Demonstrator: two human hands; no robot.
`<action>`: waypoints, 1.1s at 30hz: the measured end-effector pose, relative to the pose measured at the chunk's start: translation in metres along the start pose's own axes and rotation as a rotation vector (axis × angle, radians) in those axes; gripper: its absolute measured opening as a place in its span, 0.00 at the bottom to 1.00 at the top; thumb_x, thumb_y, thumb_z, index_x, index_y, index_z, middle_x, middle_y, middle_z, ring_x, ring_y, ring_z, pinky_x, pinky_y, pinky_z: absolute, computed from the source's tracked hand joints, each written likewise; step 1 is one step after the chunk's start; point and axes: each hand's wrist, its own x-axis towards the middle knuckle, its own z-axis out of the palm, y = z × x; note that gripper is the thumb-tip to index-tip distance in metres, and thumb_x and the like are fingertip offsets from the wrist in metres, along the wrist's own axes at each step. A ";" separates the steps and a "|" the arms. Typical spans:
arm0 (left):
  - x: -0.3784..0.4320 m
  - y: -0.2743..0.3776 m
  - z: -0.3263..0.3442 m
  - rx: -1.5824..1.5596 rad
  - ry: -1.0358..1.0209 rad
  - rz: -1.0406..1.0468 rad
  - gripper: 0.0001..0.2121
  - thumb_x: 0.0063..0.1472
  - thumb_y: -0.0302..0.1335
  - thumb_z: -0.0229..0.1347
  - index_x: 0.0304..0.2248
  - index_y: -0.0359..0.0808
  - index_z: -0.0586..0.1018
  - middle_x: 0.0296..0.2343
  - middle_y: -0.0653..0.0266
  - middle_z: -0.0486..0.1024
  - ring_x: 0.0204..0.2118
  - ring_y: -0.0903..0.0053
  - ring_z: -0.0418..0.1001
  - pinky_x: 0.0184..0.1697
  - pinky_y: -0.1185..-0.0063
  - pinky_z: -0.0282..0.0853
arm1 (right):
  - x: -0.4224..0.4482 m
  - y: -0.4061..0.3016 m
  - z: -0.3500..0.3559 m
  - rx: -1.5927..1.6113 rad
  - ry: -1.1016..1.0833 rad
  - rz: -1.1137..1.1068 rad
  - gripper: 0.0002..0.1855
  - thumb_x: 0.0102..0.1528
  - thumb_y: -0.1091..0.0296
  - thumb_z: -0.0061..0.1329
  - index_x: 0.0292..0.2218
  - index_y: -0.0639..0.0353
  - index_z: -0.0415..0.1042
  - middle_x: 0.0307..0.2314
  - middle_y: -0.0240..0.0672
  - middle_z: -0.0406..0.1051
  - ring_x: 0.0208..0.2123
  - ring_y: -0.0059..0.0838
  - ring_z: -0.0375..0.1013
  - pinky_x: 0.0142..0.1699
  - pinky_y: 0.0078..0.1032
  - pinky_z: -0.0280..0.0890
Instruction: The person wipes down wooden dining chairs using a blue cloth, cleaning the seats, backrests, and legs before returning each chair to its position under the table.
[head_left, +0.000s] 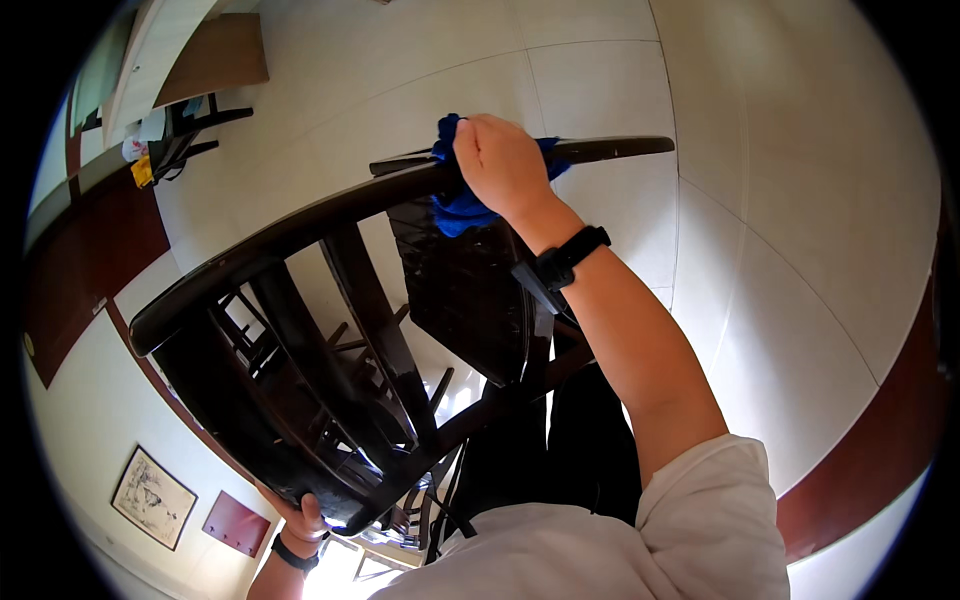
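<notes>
A dark, glossy wooden chair (360, 322) is tilted in front of my body, with its slatted back towards the left. My left hand (296, 514) grips the lower left corner of that back, its fingers partly hidden behind the wood. A blue cloth (465, 214) is bunched around the long curved rail (300, 214). My right hand (506, 161) clasps the cloth over the rail, close to where a chair leg (619, 148) sticks out to the right. Below the cloth shows the dark seat panel (465, 292). Each wrist wears a black band.
Pale floor tiles (600, 82) stretch beyond the chair. Another dark chair (187, 135) with bags on it stands at the far left, near a brown wooden panel (217, 56). Further dark chairs show through the slats. A framed picture (154, 496) hangs on the left wall.
</notes>
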 end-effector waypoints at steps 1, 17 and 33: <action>-0.002 -0.002 0.001 0.016 -0.010 0.016 0.39 0.60 0.44 0.52 0.60 0.35 0.43 0.56 0.56 0.52 0.56 0.69 0.54 0.59 0.72 0.48 | 0.000 0.002 -0.003 -0.017 0.001 0.025 0.18 0.56 0.65 0.40 0.18 0.63 0.69 0.18 0.46 0.69 0.25 0.49 0.69 0.35 0.41 0.64; 0.039 0.084 0.055 0.083 -0.184 0.103 0.24 0.46 0.30 0.57 0.44 0.31 0.69 0.31 0.53 0.71 0.40 0.60 0.70 0.62 0.58 0.41 | -0.062 0.086 -0.118 -0.009 0.079 0.384 0.18 0.61 0.63 0.39 0.27 0.70 0.70 0.21 0.33 0.67 0.28 0.21 0.64 0.34 0.24 0.61; -0.038 0.082 0.116 0.045 -0.170 0.268 0.44 0.55 0.55 0.50 0.60 0.32 0.49 0.41 0.48 0.69 0.49 0.57 0.65 0.58 0.57 0.47 | -0.144 -0.279 -0.126 0.605 -0.496 0.913 0.39 0.51 0.24 0.33 0.35 0.58 0.68 0.23 0.34 0.67 0.29 0.32 0.70 0.39 0.30 0.68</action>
